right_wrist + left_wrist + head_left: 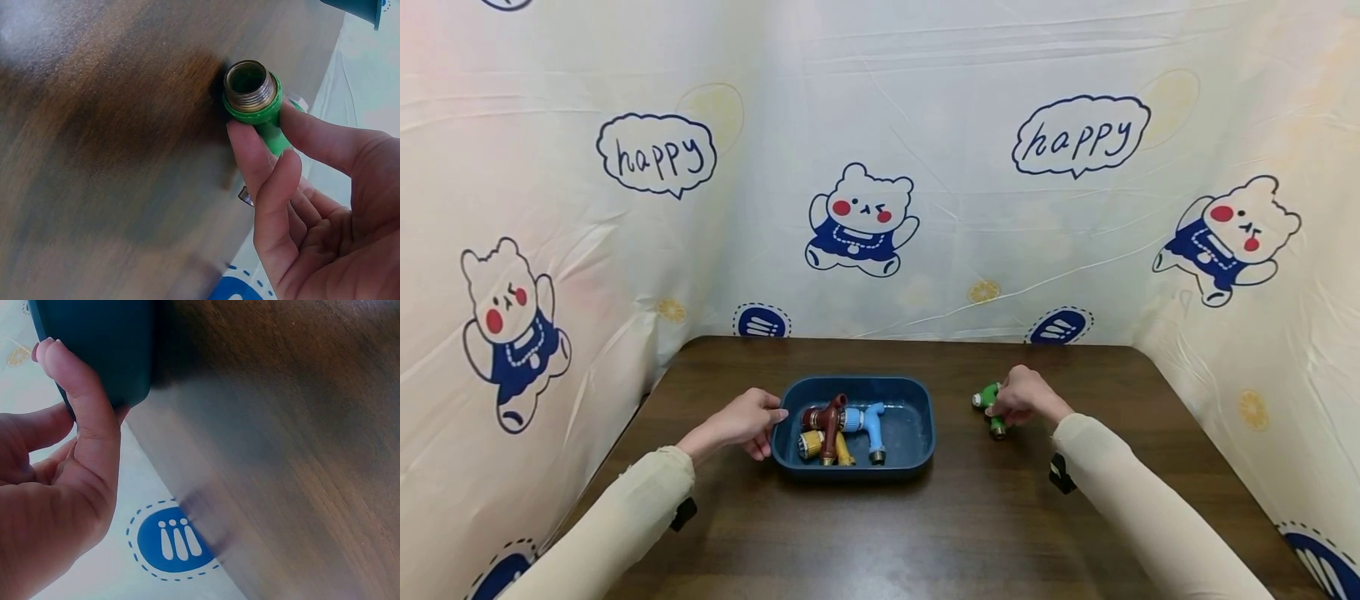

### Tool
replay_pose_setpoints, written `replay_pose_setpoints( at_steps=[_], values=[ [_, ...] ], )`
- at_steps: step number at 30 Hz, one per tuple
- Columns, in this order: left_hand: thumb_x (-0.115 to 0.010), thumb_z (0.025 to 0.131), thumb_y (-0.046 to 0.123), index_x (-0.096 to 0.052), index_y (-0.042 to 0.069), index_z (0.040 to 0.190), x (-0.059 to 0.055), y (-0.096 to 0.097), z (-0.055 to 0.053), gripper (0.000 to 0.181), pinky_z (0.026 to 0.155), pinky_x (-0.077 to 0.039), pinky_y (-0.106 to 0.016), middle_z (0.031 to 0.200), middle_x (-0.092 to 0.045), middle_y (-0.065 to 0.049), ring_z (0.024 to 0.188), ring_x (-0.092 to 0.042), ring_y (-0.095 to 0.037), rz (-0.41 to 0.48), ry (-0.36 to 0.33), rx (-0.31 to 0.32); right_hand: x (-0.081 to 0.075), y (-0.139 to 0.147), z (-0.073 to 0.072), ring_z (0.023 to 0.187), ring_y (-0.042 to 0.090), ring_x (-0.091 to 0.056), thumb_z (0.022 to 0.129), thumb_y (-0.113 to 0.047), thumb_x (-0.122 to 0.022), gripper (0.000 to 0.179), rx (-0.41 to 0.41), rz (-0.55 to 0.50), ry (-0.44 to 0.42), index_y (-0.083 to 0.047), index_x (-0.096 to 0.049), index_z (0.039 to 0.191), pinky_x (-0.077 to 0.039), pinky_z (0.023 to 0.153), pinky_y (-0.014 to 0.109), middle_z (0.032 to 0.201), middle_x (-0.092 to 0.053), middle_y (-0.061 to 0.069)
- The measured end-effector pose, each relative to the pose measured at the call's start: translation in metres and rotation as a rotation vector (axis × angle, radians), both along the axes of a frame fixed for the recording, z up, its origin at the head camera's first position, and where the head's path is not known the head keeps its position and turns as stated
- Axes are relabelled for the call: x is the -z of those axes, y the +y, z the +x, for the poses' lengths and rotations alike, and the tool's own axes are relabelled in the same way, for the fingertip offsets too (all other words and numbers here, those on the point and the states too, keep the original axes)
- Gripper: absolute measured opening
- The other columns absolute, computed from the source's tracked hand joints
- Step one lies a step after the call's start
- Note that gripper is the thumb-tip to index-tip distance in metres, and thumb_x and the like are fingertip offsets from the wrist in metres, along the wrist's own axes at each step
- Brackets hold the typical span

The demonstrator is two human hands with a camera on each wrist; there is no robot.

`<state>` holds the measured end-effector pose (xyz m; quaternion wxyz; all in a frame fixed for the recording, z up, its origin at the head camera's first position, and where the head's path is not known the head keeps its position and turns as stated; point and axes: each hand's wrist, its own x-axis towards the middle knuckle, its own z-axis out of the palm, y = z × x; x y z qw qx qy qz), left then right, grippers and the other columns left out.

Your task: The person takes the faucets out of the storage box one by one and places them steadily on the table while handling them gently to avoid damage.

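My left hand (747,422) grips the left end of a dark blue plastic basin (853,473), thumb at its rim. In the left wrist view, fingers curl against the basin's outer wall (115,356). Inside lie a dark red tap (832,421), a light blue tap (874,429) and a yellow tap (842,450), the red one overlapping the yellow. To the right of the basin, my right hand (1028,395) pinches a green tap (987,393) between thumb and fingers, close over the table. Its threaded metal end (250,94) faces the right wrist camera.
The brown wooden table (880,542) holds the basin. A pale curtain (955,250) printed with cartoon bears and "happy" bubbles encloses the table's back and sides. Dark wrist devices (1062,475) sit under the cream sleeves.
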<state>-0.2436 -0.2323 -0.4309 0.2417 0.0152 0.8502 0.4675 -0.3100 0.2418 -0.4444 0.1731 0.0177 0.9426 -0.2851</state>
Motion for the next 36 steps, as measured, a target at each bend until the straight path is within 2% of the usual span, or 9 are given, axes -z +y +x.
replay_pose_setpoints(
  at_steps=[12,20,28,36],
  values=[
    [-0.05,0.112,0.01,-0.057,-0.013,0.134,-0.0051,0.002,-0.0031,0.032,0.054,-0.062,-0.034,0.069,-0.063,-0.014,0.049,-0.062,-0.016,-0.006,0.027,0.011,-0.0009,0.0024,0.0006,0.052,0.014,-0.066,0.085,-0.014,-0.088,0.023,0.007,-0.01,-0.008,-0.001,-0.074,0.072,-0.061,0.054,0.032,0.064,-0.07,0.009],
    [-0.049,0.112,0.009,-0.056,-0.014,0.132,-0.0025,0.0014,-0.0011,0.031,0.053,-0.062,-0.034,0.07,-0.063,-0.014,0.049,-0.062,-0.016,0.005,0.016,0.008,0.0004,0.0002,0.0004,0.054,0.016,-0.069,0.084,-0.015,-0.089,0.023,0.008,-0.01,-0.009,0.0,-0.075,0.073,-0.061,0.055,0.032,0.064,-0.071,0.01],
    [-0.049,0.113,0.01,-0.054,-0.014,0.137,-0.0026,0.0015,-0.0006,0.034,0.054,-0.062,-0.034,0.071,-0.063,-0.014,0.049,-0.063,-0.016,0.008,0.004,0.0,-0.0014,-0.0008,-0.0019,0.056,0.016,-0.068,0.085,-0.018,-0.09,0.025,0.021,0.009,-0.023,-0.002,-0.075,0.074,-0.059,0.052,0.03,0.065,-0.071,0.009],
    [-0.049,0.113,0.01,-0.055,-0.015,0.133,-0.0031,0.0015,0.0035,0.033,0.052,-0.062,-0.033,0.069,-0.062,-0.014,0.049,-0.062,-0.016,0.021,0.005,0.014,0.0004,-0.0032,0.0034,0.055,0.016,-0.069,0.085,-0.016,-0.089,0.023,0.019,0.001,-0.009,0.0,-0.075,0.075,-0.06,0.053,0.031,0.066,-0.072,0.01]
  ],
)
